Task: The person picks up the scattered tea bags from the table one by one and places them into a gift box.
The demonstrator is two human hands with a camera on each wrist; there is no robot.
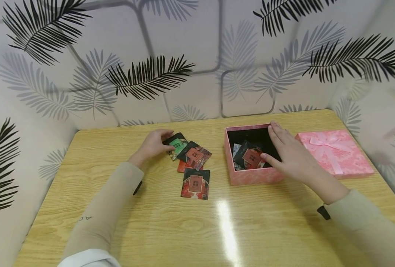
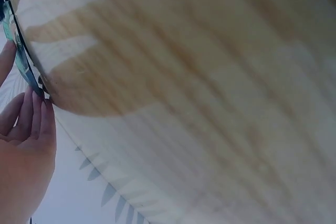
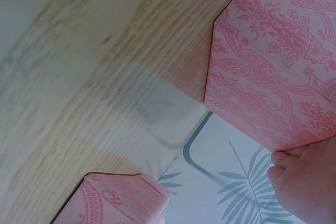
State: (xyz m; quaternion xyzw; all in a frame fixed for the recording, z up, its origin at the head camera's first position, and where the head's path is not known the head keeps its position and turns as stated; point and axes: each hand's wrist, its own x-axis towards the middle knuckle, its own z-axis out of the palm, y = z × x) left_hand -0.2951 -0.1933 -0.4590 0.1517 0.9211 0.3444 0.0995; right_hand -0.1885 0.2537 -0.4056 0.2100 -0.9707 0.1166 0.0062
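Observation:
My left hand (image 1: 153, 145) pinches the edge of a green-and-black packet (image 1: 178, 145), thumb on its face. In the left wrist view this green packet (image 2: 23, 59) tilts up from the table. A black-and-red packet (image 1: 195, 155) overlaps it, with an orange-red packet (image 1: 181, 167) mostly hidden underneath. Another black-and-red packet (image 1: 195, 184) lies nearer me. To the right, my right hand (image 1: 292, 159) rests over the right side of an open pink box (image 1: 251, 178), fingers extended to the far rim. Inside are a black-and-red packet (image 1: 249, 155) and partly covered pale packets.
The pink lid (image 1: 337, 152), with a printed bow, lies right of the box on the wooden table (image 1: 171, 230). A leaf-patterned wall covering (image 1: 197, 92) stands directly behind the table and along both sides.

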